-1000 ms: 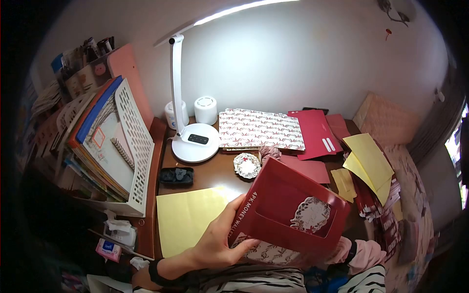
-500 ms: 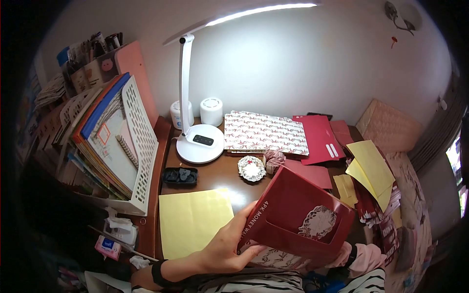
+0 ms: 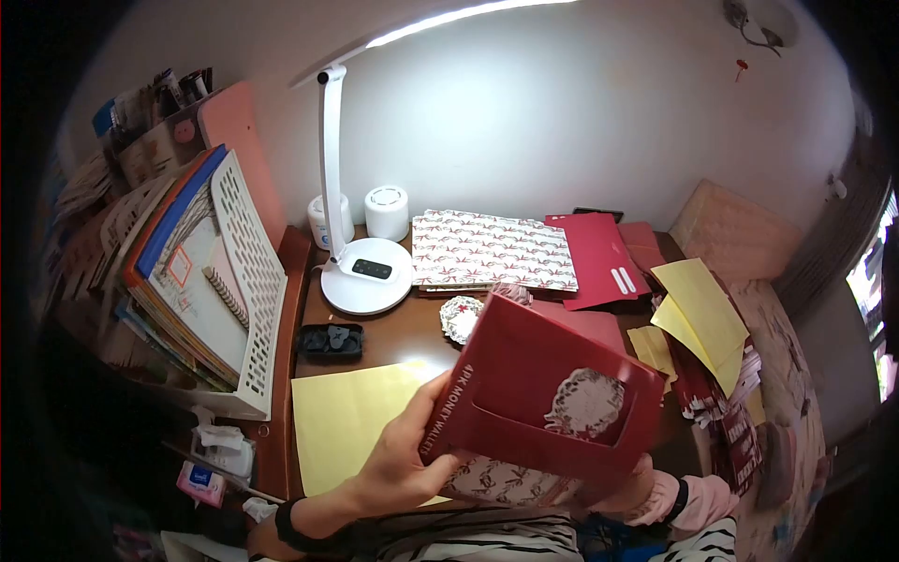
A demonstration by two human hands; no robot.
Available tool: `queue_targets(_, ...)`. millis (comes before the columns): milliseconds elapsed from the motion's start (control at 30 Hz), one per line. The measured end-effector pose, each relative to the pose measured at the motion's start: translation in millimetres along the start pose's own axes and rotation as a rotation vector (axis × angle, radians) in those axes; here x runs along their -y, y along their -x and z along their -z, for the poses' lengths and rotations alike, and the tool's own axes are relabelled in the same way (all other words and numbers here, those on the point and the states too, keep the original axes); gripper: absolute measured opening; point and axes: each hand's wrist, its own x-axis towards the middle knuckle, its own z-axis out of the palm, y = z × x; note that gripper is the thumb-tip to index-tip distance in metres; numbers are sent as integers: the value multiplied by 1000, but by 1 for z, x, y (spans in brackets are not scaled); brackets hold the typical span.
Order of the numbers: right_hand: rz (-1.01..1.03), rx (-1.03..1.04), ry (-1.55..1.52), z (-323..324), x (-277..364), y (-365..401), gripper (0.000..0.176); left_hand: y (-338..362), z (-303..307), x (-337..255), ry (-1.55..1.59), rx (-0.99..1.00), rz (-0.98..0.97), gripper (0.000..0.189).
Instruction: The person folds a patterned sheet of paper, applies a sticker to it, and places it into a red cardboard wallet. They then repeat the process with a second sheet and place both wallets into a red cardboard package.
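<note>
A dark red cardboard sleeve (image 3: 524,375), printed "4PK MONEY WALLETS" along one edge, is held tilted above the desk. My left hand (image 3: 403,459) grips its left edge, thumb beneath and fingers along the side. A cut-out window in the sleeve shows a pale wreath label (image 3: 590,401). Below its lower edge, patterned white paper (image 3: 515,481) with red-and-grey sprigs sticks out. My right hand (image 3: 639,482) is at the lower right corner, closed against the sleeve, most fingers hidden behind it. Under my left arm lies a yellow sheet (image 3: 351,426).
A stack of patterned sheets (image 3: 492,251) lies at the back beside a red folder (image 3: 595,258). Left of them stands a white desk lamp (image 3: 370,295). Yellow envelopes (image 3: 702,314) pile up at the right. A black tray (image 3: 331,341) and a round wreath stack (image 3: 460,318) sit mid-desk.
The view has shifted slightly, moving the whole scene left. Both hands still hold the red sleeve, now turned a little more upright, and more of my right hand shows at its corner.
</note>
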Motion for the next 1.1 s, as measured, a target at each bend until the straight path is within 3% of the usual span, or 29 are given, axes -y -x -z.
queue_targets(67,11,-10,9,-1,2,2,59,-1,4,0,7,-58,-22,77)
queue_targets(200,248,-432,431,3,16,6,49,-4,10,-7,-2,-214,-5,71)
queue_targets(233,251,-431,430,0,17,1,49,-5,10,-5,-1,-270,-7,70)
queue_targets(300,258,-721,717,-10,16,-13,43,-5,8,-6,6,-312,-2,69)
queue_targets(367,167,-656,596,-10,11,-16,42,-5,5,-2,125,-388,12,70)
queue_targets(433,-4,-429,409,-3,-2,-18,44,-5,1,-2,109,-386,48,69)
queue_targets(500,27,-425,375,-15,-4,-30,44,-4,-5,2,170,-410,17,67)
queue_targets(633,243,-494,591,-20,7,-41,42,-1,-7,6,205,-350,44,68)
queue_targets(700,367,-516,667,-24,18,-39,38,-4,-6,10,243,-331,66,74)
queue_targets(767,412,-522,619,-28,33,-35,31,-10,-2,23,322,-325,-92,89)
queue_targets(833,400,-647,1138,-27,51,-23,27,-12,3,24,54,-435,-54,92)
queue_targets(900,408,-675,1234,-35,59,-21,28,-13,12,22,-456,-560,-160,89)
queue_targets(967,511,-546,1452,-55,62,-25,28,-8,17,-1,-857,-547,-348,74)
queue_targets(1000,481,-411,1599,-55,67,-28,34,-1,17,-7,-818,-451,-452,62)
queue_targets(1033,466,-421,1595,-59,67,-30,34,7,17,-14,-776,-355,-549,52)
queue_targets(1100,461,-295,1690,-70,58,-36,33,29,5,-66,-893,-10,-730,35)
